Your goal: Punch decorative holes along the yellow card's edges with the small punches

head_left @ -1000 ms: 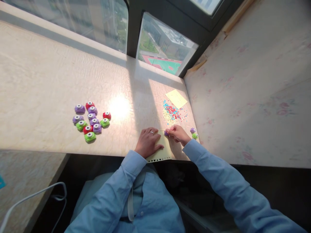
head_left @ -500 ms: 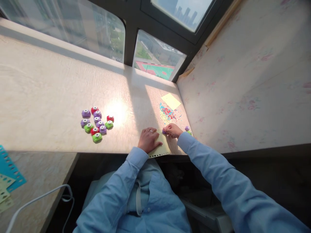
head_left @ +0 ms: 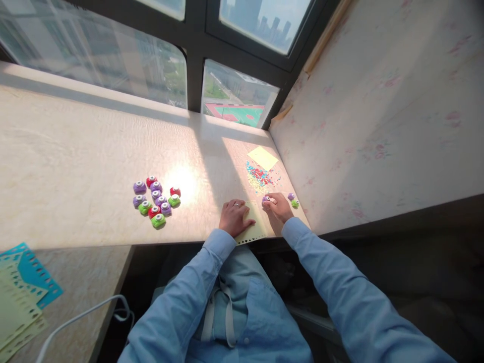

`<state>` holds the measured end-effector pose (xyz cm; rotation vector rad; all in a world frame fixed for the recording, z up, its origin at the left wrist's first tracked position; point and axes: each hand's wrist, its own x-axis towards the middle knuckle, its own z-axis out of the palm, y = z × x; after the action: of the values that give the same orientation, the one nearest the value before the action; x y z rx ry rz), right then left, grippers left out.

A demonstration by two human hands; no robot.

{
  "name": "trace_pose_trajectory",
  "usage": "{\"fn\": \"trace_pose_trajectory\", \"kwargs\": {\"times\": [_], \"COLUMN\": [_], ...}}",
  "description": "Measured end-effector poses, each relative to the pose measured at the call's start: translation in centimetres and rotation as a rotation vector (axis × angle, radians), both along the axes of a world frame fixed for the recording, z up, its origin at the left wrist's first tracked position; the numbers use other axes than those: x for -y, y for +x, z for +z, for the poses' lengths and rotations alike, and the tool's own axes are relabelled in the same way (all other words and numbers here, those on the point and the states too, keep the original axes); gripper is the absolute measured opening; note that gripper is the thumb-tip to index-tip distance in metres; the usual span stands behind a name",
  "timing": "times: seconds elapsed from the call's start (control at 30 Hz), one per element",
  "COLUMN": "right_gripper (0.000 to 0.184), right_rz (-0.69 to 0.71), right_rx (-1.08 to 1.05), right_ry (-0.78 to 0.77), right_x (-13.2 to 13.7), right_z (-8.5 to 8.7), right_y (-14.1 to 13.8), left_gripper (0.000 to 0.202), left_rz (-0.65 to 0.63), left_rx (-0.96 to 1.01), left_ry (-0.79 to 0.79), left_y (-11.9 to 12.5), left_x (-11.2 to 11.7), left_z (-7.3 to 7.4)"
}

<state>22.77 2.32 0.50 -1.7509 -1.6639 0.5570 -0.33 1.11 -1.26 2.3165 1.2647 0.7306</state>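
Purple punch (head_left: 265,199) in right hand (head_left: 280,205) (beside yellow paper (head_left: 255,228))

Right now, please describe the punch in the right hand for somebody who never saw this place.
Follow the pale ledge below the window to its right end, by the flowered wall. There the left hand rests on a yellow sheet; just right of it, the right hand holds a small purple punch. Other purple punches lie around, but only this one is held.

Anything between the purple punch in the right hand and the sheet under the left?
Nothing visible: the right hand holds the purple punch beside the right edge of the pale yellow sheet, and the loose paper bits lie farther off.
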Motion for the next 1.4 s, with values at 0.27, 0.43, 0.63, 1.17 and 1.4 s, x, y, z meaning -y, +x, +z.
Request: {"fn": "trace_pose_trajectory", "kwargs": {"times": [0.27, 0.43, 0.63, 1.17, 1.4], "right_gripper": [0.037, 0.047, 0.06, 0.051, 0.047], "right_rz": [-0.296, -0.393, -0.472, -0.645, -0.727], "right_rx": [-0.348, -0.408, -0.445, -0.224, -0.02], "right_ry": [-0.071, -0.055, 0.032, 0.127, 0.199], "right_x": [2.8, 4.5, 5.4, 6.0, 5.6], "right_z": [0.3, 0.5, -0.3, -2.7, -3.0], "right_y": [1.3, 2.1, 2.6, 8.3, 7.6], "left_gripper": [0.034, 0.035, 0.034, 0.07, 0.068], "left_rz": [0.003, -0.001, -0.006, 0.022, 0.038], "left_rx": [0.009, -0.001, -0.023, -0.072, -0.099], "left_ry": [-0.004, -0.008, 0.004, 0.022, 0.003], "left_y": [-0.1, -0.2, -0.1, -0.1, 0.0], "left_x": [-0.1, -0.2, -0.1, -0.5, -0.4], "left_z": [0.2, 0.2, 0.2, 0.2, 0.5]}}
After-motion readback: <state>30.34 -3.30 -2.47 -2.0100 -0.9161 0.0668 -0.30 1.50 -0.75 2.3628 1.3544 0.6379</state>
